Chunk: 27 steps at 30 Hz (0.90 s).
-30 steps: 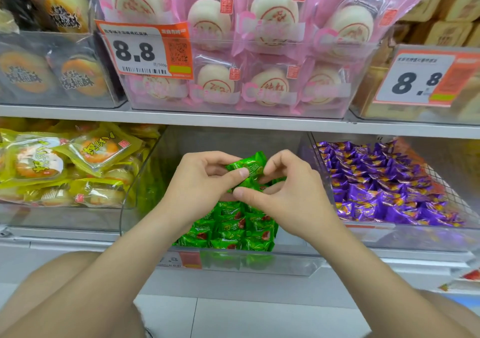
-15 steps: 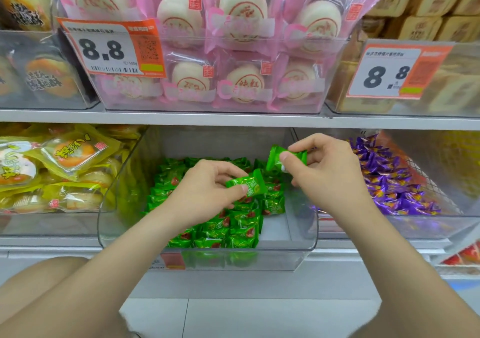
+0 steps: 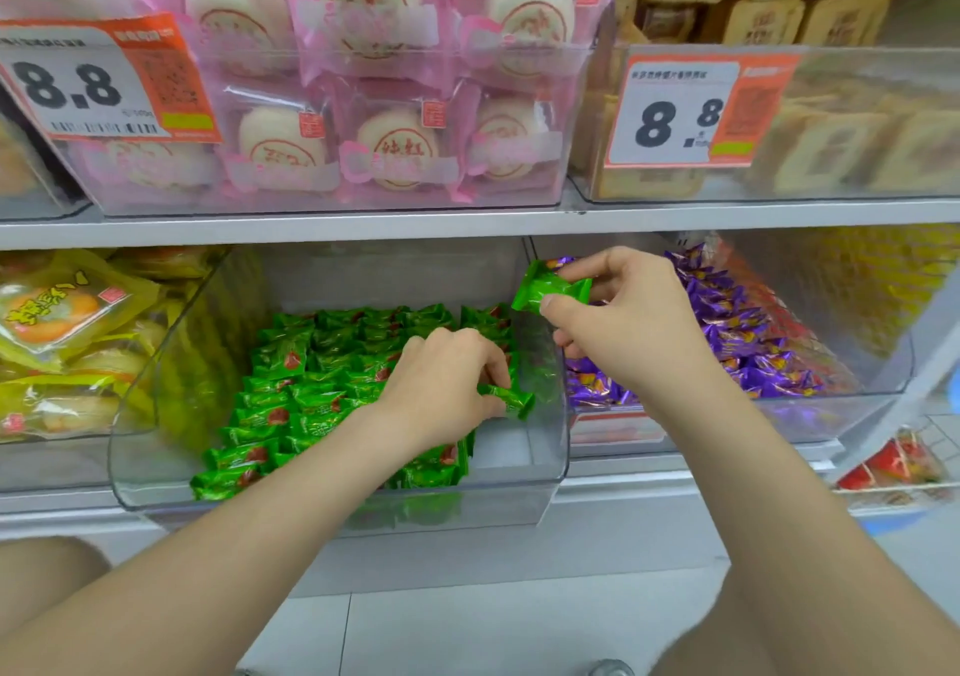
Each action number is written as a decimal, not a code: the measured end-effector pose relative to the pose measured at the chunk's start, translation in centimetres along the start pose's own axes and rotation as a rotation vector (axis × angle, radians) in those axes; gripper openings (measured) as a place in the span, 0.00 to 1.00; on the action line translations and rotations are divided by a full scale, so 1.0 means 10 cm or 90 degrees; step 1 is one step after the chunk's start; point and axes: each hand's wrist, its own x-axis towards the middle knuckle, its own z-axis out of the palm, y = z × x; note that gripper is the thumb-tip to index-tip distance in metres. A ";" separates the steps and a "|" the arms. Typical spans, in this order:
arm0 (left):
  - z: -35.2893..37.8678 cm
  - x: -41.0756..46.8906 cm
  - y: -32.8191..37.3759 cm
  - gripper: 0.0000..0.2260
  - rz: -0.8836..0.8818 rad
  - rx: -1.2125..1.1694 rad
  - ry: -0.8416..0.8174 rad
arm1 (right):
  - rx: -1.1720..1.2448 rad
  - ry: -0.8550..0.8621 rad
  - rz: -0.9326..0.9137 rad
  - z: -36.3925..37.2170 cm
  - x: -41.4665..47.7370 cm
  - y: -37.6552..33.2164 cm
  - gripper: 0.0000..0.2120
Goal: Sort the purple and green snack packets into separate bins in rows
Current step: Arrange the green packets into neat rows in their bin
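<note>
Our left hand (image 3: 441, 389) is low inside the clear plastic bin (image 3: 511, 460) in the middle of the lower shelf. Its fingers (image 3: 491, 366) are curled down and, with the thumb, pinch one small green foil snack packet (image 3: 508, 399) by its near end. That packet lies roughly level, just above the bare right-hand strip of the bin floor and beside the rows of green snack packets (image 3: 311, 389) that fill the bin's left and middle.

Our right hand (image 3: 631, 322) is higher, above the wall between this bin and the next one. Its thumb and forefinger are closed on a second green foil packet (image 3: 550, 288), which is tilted with its crimped left end pointing down towards the green bin; the remaining fingers are loosely bent underneath.

In the clear bin to the right (image 3: 841, 400), the purple foil snack packets (image 3: 727, 322) lie in a loose heap, partly hidden behind our right hand.

To the left sit yellow bagged cakes (image 3: 62, 322). On the grey metal shelf (image 3: 311, 226) above stand pink-wrapped white round buns (image 3: 374, 156) and two orange-and-white price tags (image 3: 98, 88) reading 8.8.
</note>
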 end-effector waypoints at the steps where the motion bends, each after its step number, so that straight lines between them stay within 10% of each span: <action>1: 0.02 0.02 -0.02 0.08 -0.009 -0.011 -0.012 | -0.007 0.002 -0.003 0.00 0.00 0.00 0.14; 15: 0.10 -0.02 -0.03 0.12 -0.027 0.072 0.025 | -0.096 -0.058 -0.051 -0.05 -0.01 -0.02 0.17; 27: -0.37 -0.43 0.00 0.18 0.152 -0.244 0.238 | -0.089 -0.157 -0.088 -0.05 -0.15 -0.16 0.08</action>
